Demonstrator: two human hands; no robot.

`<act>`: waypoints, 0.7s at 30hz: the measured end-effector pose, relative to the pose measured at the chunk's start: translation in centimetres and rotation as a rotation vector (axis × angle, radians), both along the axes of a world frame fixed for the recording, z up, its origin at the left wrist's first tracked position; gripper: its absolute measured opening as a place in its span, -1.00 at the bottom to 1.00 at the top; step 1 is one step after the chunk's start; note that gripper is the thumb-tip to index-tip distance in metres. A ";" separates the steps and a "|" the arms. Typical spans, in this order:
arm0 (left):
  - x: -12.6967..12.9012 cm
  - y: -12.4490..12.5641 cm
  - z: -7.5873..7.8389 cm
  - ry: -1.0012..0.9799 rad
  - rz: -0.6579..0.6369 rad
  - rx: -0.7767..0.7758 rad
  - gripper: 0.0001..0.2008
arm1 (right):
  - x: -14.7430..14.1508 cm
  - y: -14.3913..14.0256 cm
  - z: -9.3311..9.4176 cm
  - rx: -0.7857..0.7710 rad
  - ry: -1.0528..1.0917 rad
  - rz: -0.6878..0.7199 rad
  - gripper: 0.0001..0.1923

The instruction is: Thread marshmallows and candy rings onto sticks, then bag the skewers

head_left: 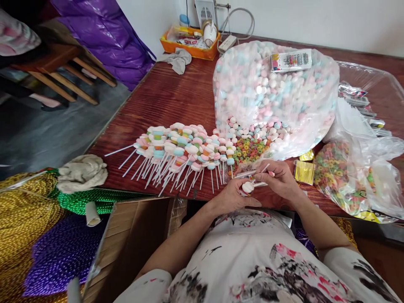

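Nearest the camera, a person's two hands meet at the front edge of the wooden table (176, 97). The left hand (232, 197) is curled closed around a white marshmallow piece (248, 187), and the right hand (279, 179) pinches a thin white stick (264, 169) between fingertips, its lower end at the marshmallow piece, so both hands are closed on what they hold. To the left of the hands, below the table edge, stands one open cardboard box (132, 240), and beside it lie heaps of beads in three colours, gold (22, 219), green (91, 198) and purple (59, 256), with one crumpled cloth (82, 171) on top. Just past the hands lies one spread row of finished candy sticks (176, 151), too many and too overlapped to count, their white stems fanning toward the table edge. Right of them is a small loose pile of coloured cereal rings (251, 149), and near the right hand one bundle of gold twist ties (304, 171). Further right sits one clear bag of cereal rings (334, 176). Behind stands one large clear bag of marshmallows (274, 92), pink, blue and white, with one printed packet (291, 60) on top. Farthest back, by the wall, one orange tray (189, 46) holds small items, with one grey rag (177, 60) beside it.
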State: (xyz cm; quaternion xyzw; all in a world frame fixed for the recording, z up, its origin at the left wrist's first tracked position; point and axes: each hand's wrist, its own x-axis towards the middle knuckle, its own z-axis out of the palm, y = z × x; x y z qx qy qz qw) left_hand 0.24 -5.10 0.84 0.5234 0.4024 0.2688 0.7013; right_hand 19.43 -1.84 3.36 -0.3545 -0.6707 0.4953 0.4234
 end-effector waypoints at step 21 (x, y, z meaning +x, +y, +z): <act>-2.1 0.1 -0.2 0.023 -0.309 -0.157 -0.51 | 1.0 -0.9 -1.7 0.085 0.281 0.068 -0.92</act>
